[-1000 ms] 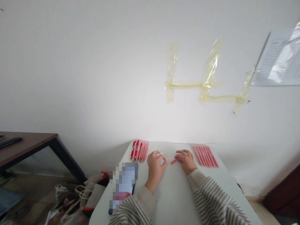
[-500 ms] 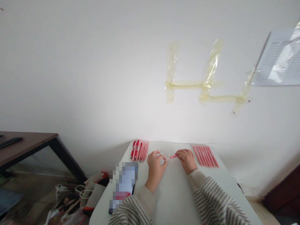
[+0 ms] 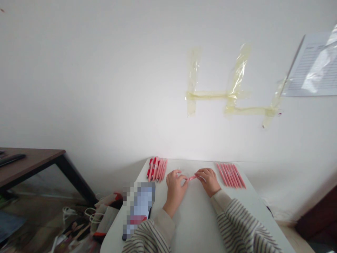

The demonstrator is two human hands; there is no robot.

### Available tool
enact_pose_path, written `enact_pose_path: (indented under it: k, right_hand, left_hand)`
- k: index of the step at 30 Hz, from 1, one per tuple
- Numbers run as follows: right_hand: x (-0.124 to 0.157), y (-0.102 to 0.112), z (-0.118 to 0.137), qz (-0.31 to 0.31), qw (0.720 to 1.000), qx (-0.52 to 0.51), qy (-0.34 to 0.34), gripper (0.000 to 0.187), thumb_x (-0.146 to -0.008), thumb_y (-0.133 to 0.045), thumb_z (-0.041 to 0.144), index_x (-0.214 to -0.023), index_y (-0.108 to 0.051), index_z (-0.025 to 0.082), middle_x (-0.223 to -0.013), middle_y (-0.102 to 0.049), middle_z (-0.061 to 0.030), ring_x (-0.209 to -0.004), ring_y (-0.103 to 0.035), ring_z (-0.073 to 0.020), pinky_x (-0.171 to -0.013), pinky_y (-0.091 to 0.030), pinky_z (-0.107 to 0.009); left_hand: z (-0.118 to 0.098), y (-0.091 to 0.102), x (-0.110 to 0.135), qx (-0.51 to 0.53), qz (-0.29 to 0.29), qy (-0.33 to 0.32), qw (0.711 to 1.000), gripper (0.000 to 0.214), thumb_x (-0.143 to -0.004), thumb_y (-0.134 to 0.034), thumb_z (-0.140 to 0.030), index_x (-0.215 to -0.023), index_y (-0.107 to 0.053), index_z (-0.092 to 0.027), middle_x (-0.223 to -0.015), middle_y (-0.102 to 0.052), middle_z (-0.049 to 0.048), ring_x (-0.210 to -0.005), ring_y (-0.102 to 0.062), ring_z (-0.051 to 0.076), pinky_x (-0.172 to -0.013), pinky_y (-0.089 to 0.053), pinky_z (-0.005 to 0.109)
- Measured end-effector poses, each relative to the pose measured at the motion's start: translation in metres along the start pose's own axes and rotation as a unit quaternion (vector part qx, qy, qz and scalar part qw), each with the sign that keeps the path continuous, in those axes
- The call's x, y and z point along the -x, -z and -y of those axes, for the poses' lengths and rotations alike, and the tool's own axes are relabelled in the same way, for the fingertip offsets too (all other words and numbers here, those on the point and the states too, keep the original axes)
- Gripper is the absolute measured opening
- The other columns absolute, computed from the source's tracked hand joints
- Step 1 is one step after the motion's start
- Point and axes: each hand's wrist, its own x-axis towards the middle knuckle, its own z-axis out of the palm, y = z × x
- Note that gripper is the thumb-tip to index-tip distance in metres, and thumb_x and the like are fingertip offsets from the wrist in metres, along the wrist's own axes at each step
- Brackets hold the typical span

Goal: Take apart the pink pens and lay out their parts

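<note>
Both my hands rest on a small white table (image 3: 195,218) near its far edge. My right hand (image 3: 210,180) pinches a short pink pen piece (image 3: 192,177) that points left toward my left hand (image 3: 174,184). The left hand's thumb and fingers are curled together at the tip of that piece, around something too small to make out. A row of red and pink pens (image 3: 156,169) lies just left of my left hand. Another row of pink pen barrels (image 3: 231,175) lies just right of my right hand.
A phone-like object with a blurred screen (image 3: 138,207) lies at the table's left edge. Bags and cords (image 3: 86,221) clutter the floor on the left, beside a dark wooden table (image 3: 28,163). Tape strips (image 3: 229,95) and a paper sheet (image 3: 313,66) hang on the white wall.
My right hand lifted the pink piece off the table and brought it left until its tip met my left fingers. My left hand stayed in place.
</note>
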Motion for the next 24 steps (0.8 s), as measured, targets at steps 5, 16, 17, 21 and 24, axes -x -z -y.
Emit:
enact_pose_path:
  k: [5,16,17,21,24]
  right_hand:
    - [0.0004,0.0014,0.0045,-0.002,1.0,0.01,-0.003,0.019,-0.094,-0.063,0.023,-0.104,-0.076,0.033,-0.105,-0.075,-0.0036,-0.103,-0.061,-0.0226,-0.096,-0.042,-0.04]
    - [0.0,0.0033,0.0078,0.004,1.0,-0.018,-0.011,0.019,-0.095,-0.061,0.028,-0.103,-0.077,0.033,-0.101,-0.072,-0.0057,-0.101,-0.06,-0.0239,-0.095,-0.045,-0.042]
    - [0.0,0.0036,0.0081,0.005,1.0,-0.022,-0.012,0.02,-0.095,-0.06,0.029,-0.103,-0.078,0.033,-0.101,-0.072,-0.0061,-0.101,-0.059,-0.0241,-0.095,-0.045,-0.042]
    - [0.0002,0.0034,0.0071,0.007,0.999,-0.033,-0.018,0.021,-0.096,-0.059,0.03,-0.105,-0.078,0.034,-0.102,-0.07,-0.0067,-0.102,-0.058,-0.0246,-0.094,-0.046,-0.043]
    - [0.0003,0.0027,0.0036,0.017,0.999,-0.032,-0.023,0.021,-0.095,-0.061,0.031,-0.106,-0.078,0.035,-0.103,-0.069,-0.007,-0.103,-0.058,-0.0251,-0.093,-0.048,-0.043]
  left_hand:
    - [0.0023,-0.0016,0.0003,0.004,0.006,-0.003,1.0,0.006,-0.079,-0.076,-0.025,-0.083,-0.077,-0.029,-0.111,-0.064,0.0051,-0.111,-0.056,0.024,-0.1,-0.049,0.048]
    - [-0.0022,0.0043,-0.0011,0.004,0.028,0.012,1.0,0.006,-0.081,-0.075,-0.026,-0.085,-0.077,-0.029,-0.114,-0.063,0.0044,-0.112,-0.056,0.023,-0.103,-0.047,0.049]
    - [-0.0026,0.0046,-0.0013,0.002,0.029,0.015,0.999,0.006,-0.081,-0.076,-0.027,-0.085,-0.078,-0.03,-0.114,-0.063,0.0045,-0.112,-0.056,0.024,-0.103,-0.047,0.049]
    - [-0.0038,0.0054,-0.002,0.006,0.03,0.022,0.999,0.007,-0.082,-0.075,-0.03,-0.088,-0.079,-0.03,-0.115,-0.064,0.0052,-0.113,-0.055,0.024,-0.104,-0.045,0.049]
    - [-0.0046,0.0062,-0.0022,0.007,0.029,0.028,0.999,0.009,-0.083,-0.074,-0.031,-0.091,-0.079,-0.03,-0.115,-0.064,0.0051,-0.114,-0.055,0.024,-0.104,-0.045,0.048]
